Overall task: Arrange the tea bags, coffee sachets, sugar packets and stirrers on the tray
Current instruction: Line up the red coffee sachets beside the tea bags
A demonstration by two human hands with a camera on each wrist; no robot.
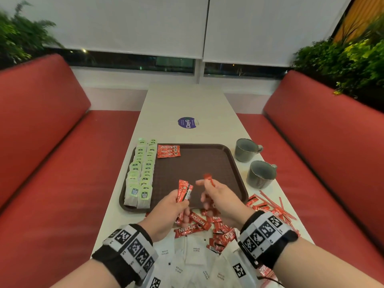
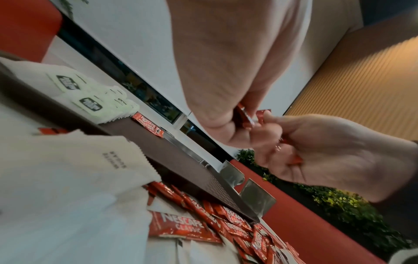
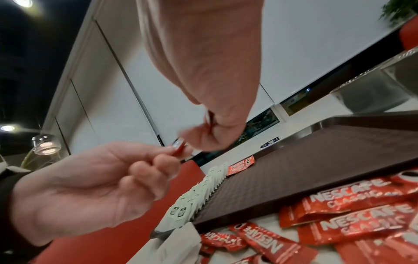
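Observation:
My left hand [image 1: 170, 204] holds a small bunch of red coffee sachets [image 1: 184, 191] upright over the near edge of the brown tray [image 1: 207, 159]. Close beside it, my right hand [image 1: 216, 194] pinches a single red sachet [image 1: 208, 178], and more red shows in its palm [image 2: 294, 160]. On the tray, tea bags [image 1: 141, 169] lie in two rows along the left side, and three sachets [image 1: 168, 151] lie at the far left. Loose sachets [image 1: 199, 223], white sugar packets [image 1: 193, 252] and red stirrers [image 1: 274, 204] lie on the table near me.
Two grey mugs [image 1: 246, 149] [image 1: 261, 173] stand to the right of the tray. A round purple sticker [image 1: 188, 122] is on the table beyond the tray. Red bench seats flank the narrow white table [image 1: 187, 100] on both sides.

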